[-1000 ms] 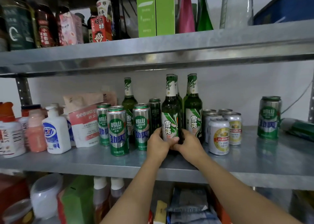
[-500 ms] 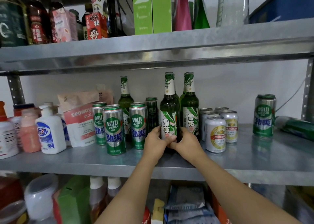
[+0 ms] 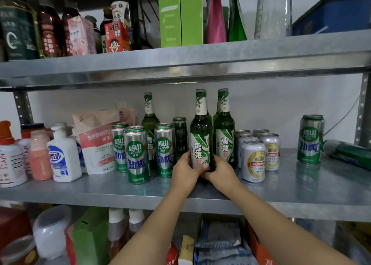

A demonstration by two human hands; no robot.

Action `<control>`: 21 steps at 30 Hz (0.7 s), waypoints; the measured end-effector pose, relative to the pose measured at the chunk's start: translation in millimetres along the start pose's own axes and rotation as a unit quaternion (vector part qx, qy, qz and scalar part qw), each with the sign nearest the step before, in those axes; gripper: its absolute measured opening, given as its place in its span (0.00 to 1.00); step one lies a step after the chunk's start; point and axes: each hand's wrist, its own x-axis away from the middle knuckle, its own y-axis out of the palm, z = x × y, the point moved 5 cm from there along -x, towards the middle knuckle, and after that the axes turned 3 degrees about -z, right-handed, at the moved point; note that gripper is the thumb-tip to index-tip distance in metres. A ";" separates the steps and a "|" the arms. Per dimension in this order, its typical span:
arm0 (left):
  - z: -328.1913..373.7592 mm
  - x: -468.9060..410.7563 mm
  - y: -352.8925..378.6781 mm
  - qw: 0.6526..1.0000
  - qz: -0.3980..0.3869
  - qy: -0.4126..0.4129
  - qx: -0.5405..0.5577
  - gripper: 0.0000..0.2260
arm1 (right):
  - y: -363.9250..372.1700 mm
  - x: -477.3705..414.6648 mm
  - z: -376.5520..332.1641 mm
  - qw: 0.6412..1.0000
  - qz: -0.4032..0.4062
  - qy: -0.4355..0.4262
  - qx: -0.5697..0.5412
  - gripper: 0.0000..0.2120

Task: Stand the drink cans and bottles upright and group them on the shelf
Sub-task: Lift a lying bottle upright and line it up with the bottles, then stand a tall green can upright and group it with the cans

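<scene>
Left hand: the left hand [image 3: 185,169] reached up from below with the forearm bare, its fingers wrapped around the lower left side of the front green beer bottle [image 3: 201,136], thumb lying across the bottom of the label.
Right hand: the right hand [image 3: 221,171] came in from the lower right and cupped the same bottle's base from the right, fingers curled behind the glass, its fingertips meeting the left thumb.
Held bottle: dark green glass, long neck with a white and green foil collar, glossy paper label; it stood upright on the middle shelf [image 3: 301,194].
Beside the bottle, right: a second green bottle [image 3: 224,130] of the same kind stood just beside it, then a cluster of short white and gold cans [image 3: 253,158], smooth aluminium.
Beside the bottle, left: tall silver and green cans [image 3: 137,154] stood upright, with a dark can [image 3: 180,136] and a paler green bottle [image 3: 149,118] behind them.
Far right of the bottle: one tall green can [image 3: 311,139] stood alone, well apart; a green can [image 3: 347,151] lay on its side beyond it.
Shelf: galvanised sheet metal, dull grey and mottled, with a folded front lip.
Far left of the bottle: a white pump bottle [image 3: 63,156] of matt plastic and a soft white and red refill pouch [image 3: 97,144].
</scene>
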 end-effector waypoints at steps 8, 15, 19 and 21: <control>15.0 58.4 -54.8 0.990 0.109 0.060 0.067 0.16 | 0.5 70.0 -25.0 0.984 0.160 -0.072 -0.041 0.17; 12.5 67.4 -134.8 0.950 0.307 0.048 -0.034 0.28 | 63.4 50.4 -95.1 0.990 0.002 -0.077 -0.117 0.21; -17.4 38.5 -155.5 0.974 0.212 -0.052 -0.061 0.34 | 96.1 31.9 -125.4 0.993 -0.029 -0.076 -0.087 0.21; -25.6 29.0 -158.0 0.979 0.175 -0.078 -0.069 0.31 | 109.3 21.6 -132.8 0.994 -0.026 -0.066 -0.078 0.18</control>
